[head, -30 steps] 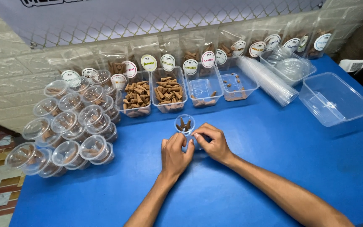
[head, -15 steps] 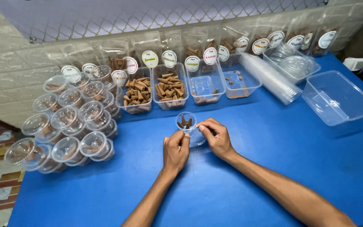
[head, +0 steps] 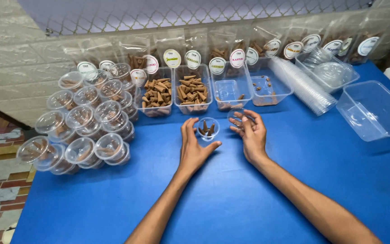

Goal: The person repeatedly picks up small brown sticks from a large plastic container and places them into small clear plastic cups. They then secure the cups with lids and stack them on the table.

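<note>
Both hands have parted since a moment ago: the left hand (head: 194,151) rests open beside the small clear cup of incense cones (head: 208,128) on the blue table (head: 231,199). The right hand (head: 250,135) seems to pinch a thin clear lid (head: 239,118), light, flimsy and slippery, best held by its rim.

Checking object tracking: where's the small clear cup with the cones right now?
Head view, centre: the small clear cup stands on the blue table, between the left hand and right hand, before the cone-filled tubs.

Lidded cups (head: 80,124): we see them stacked at nine o'clock.
Cone trays (head: 176,96): at twelve.
Lid stack (head: 303,86): at two.
Empty tub (head: 374,110): at three.
</note>
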